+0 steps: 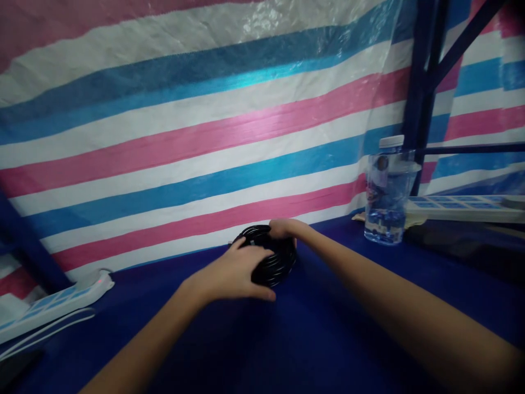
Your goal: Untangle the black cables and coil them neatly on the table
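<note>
A coil of black cable (275, 268) lies on the dark blue table near its back edge, in the middle of the head view. My left hand (238, 271) is at the coil's left and front side, fingers spread, the thumb apart along the near edge. Whether its fingertips press on the cable is hard to tell. At the coil's far right side my right hand (283, 229) is bent over the loops, its fingers mostly hidden behind and inside them.
A clear bottle (383, 219) with a white cap and a clear cup stand at the right. Behind them lies a white power strip (463, 208). Another power strip (61, 303) with white cables is at the left. A striped sheet (205, 158) hangs behind the blue table (287, 345).
</note>
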Available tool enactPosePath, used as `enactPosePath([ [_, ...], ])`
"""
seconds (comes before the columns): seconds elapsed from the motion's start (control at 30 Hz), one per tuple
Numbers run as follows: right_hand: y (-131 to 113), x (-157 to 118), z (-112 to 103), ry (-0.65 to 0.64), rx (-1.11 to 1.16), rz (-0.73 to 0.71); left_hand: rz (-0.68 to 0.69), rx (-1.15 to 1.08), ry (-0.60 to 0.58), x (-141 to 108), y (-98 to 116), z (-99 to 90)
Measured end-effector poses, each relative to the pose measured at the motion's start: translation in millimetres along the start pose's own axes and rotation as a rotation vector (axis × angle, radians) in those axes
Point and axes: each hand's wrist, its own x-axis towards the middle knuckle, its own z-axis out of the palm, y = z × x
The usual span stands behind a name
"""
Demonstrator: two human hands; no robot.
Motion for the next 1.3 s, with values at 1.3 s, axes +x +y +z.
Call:
enactPosePath([
  [1.3, -23.8, 11.1, -3.4, -0.096, -0.181, -0.081, -0.110, 0.040, -0.333, 8.5, -22.8, 1.9],
])
